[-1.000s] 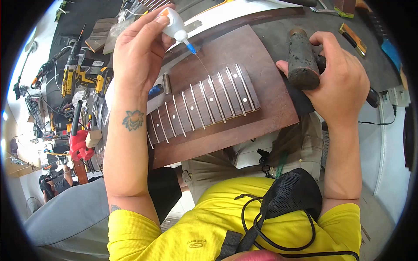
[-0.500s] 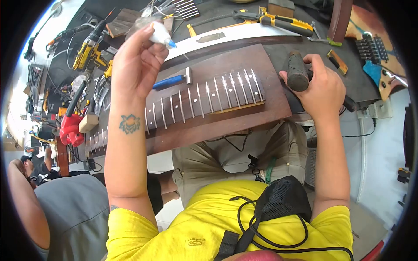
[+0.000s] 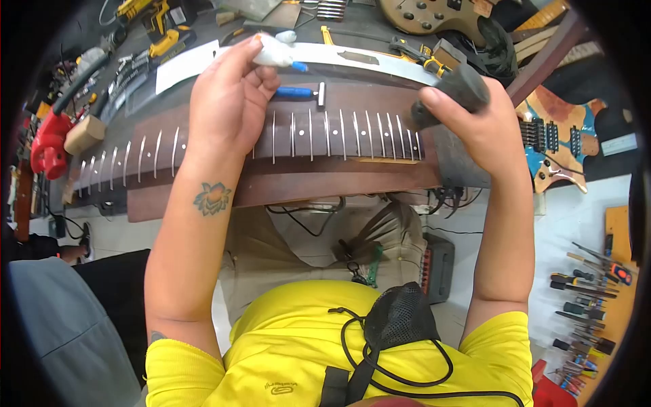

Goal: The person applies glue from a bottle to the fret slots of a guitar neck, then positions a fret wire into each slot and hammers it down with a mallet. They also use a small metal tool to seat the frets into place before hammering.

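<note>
My left hand (image 3: 234, 102) is closed around a small white squeeze bottle (image 3: 272, 52) with a blue tip, tilted above the far side of the fretboard. The dark fretboard (image 3: 346, 134), with metal frets and white dot inlays, lies on a brown wooden board (image 3: 285, 186); my left forearm hides part of it. In my right hand (image 3: 488, 132) is a dark, round-headed mallet (image 3: 464, 89), blurred, near the right end of the fretboard. A blue-handled tool (image 3: 296, 91) with a metal crosspiece lies just behind the frets, near my left hand.
A red tool (image 3: 51, 146) and a wood block (image 3: 85, 134) sit at the left. A yellow drill (image 3: 159, 27) stands farther back. To the right are a blue-and-brown guitar body (image 3: 559, 136) and a rack of hand tools (image 3: 586, 305). Another person's grey sleeve (image 3: 68, 325) is at lower left.
The view has turned to the right. My right hand and the mallet have come closer to the fretboard's right end. My left hand still holds the bottle over the board.
</note>
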### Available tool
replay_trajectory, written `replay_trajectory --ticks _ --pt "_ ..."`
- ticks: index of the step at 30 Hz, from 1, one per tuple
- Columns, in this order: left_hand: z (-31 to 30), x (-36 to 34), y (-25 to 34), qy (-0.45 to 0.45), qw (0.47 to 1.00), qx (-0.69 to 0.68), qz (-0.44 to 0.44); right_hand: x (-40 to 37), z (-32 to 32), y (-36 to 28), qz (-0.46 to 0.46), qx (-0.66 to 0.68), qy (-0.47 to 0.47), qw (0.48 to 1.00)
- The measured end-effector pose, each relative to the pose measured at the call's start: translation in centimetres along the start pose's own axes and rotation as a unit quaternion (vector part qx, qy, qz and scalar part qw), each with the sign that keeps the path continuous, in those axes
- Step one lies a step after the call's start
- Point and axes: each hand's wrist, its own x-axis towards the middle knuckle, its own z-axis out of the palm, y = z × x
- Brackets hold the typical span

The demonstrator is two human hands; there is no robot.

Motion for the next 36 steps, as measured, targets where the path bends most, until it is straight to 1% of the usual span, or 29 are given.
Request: replay_trajectory --ticks 1,3,5,6,7,9,11,13,14,15,16,17,18,19,20,21,22,23,25,26,27,28,29,31,32,33,34,35,36 --pt "-0.2 0.1 0.1 0.015 1.0 -0.017 0.001 0.9 0.7 -0.3 0.003 -0.012 -0.011 1.0" --pt "-1.2 0.4 0.2 0.016 0.997 -0.078 0.006 2.5 1.7 -0.8 -0.006 -0.096 -0.046 0.994" --pt "-1.9 -0.1 1.1 0.008 0.993 -0.113 0.023 3.4 2.7 -1.1 0.004 -0.122 -0.07 0.99" --pt "-4.5 0.6 1.7 -0.066 0.987 -0.147 0.015 3.6 2.9 -1.4 0.01 -0.143 -0.07 0.987" --pt "-5.2 0.0 2.5 -0.033 0.99 -0.13 0.034 3.8 3.1 -1.6 0.017 -0.163 -0.068 0.984" --pt "-6.7 -1.4 3.8 -0.052 0.987 -0.141 0.057 3.8 3.4 -1.8 0.026 -0.168 -0.071 0.983" --pt "-7.7 -2.6 4.7 -0.049 0.985 -0.152 0.064 3.9 3.5 -1.8 0.037 -0.17 -0.07 0.982" --pt "-6.5 -3.7 5.4 0.013 0.983 -0.173 0.061 3.8 3.5 -1.7 0.041 -0.14 -0.052 0.988" --pt "-5.5 -3.7 5.1 0.091 0.982 -0.144 0.084 3.7 3.1 -1.7 0.042 -0.143 -0.051 0.988" --pt "-3.9 -3.9 4.4 0.088 0.982 -0.146 0.083 3.6 2.5 -1.6 0.071 -0.14 -0.053 0.986" --pt "-2.0 -4.4 3.6 0.103 0.981 -0.098 0.13 3.4 1.7 -1.6 0.097 -0.135 -0.056 0.984" --pt "-1.1 -4.9 3.5 0.116 0.976 -0.048 0.18 3.0 0.7 -1.4 0.094 -0.135 -0.052 0.985" --pt "-0.5 -5.7 5.3 0.082 0.987 -0.092 0.102 2.0 -0.5 -0.8 0.098 -0.096 -0.049 0.989" --pt "-1.1 -5.5 5.6 0.075 0.988 -0.086 0.108 0.9 -1.6 -0.1 0.099 -0.055 -0.044 0.993" --pt "-2.2 -5.0 5.7 0.028 0.993 0.031 0.113 -0.2 -3.0 0.9 0.122 -0.031 -0.014 0.992" --pt "-3.1 -4.3 6.2 -0.017 0.982 0.148 0.116 -1.3 -4.3 2.2 0.147 -0.006 0.016 0.989" --pt "-3.6 -3.7 7.0 -0.055 0.971 0.201 0.119 -2.3 -4.8 3.4 0.15 0.015 0.047 0.987" --pt "-3.7 -3.1 7.6 -0.061 0.968 0.21 0.121 -3.4 -5.3 4.5 0.147 0.024 0.054 0.987" --pt "-3.6 -1.4 8.7 -0.049 0.927 0.339 0.156 -4.9 -5.9 6.9 0.184 -0.08 0.078 0.977" --pt "-4.5 0.0 9.6 -0.045 0.908 0.387 0.152 -5.6 -5.8 8.1 0.197 -0.117 0.082 0.97" --pt "-4.6 1.3 10.4 -0.05 0.902 0.398 0.16 -6.3 -5.7 9.5 0.212 -0.154 0.085 0.962" --pt "-4.4 2.6 11.3 -0.059 0.873 0.46 0.148 -7.0 -5.3 10.9 0.232 -0.141 0.098 0.957" --pt "-4.0 3.8 11.8 -0.066 0.841 0.521 0.134 -7.6 -4.8 12.0 0.247 -0.157 0.103 0.951" --pt "-3.1 5.4 12.2 -0.087 0.782 0.616 0.045 -7.9 -3.6 9.9 0.319 -0.148 0.122 0.928" --pt "-3.7 6.6 11.8 -0.087 0.744 0.663 0.016 -8.6 -3.5 10.9 0.316 -0.139 0.121 0.931" --pt "-4.7 7.4 11.2 -0.085 0.703 0.706 -0.012 -9.3 -3.4 12.9 0.254 -0.221 0.138 0.931" --pt "-5.3 7.5 10.6 -0.075 0.677 0.732 -0.02 -9.6 -3.4 14.1 0.19 -0.302 0.158 0.921" --pt "-5.8 7.6 10.0 -0.067 0.649 0.757 -0.026 -9.8 -3.3 14.2 0.188 -0.293 0.163 0.923" --pt "-6.5 7.5 9.3 -0.069 0.62 0.781 -0.018 -10.2 -3.3 14.2 0.201 -0.283 0.132 0.929"
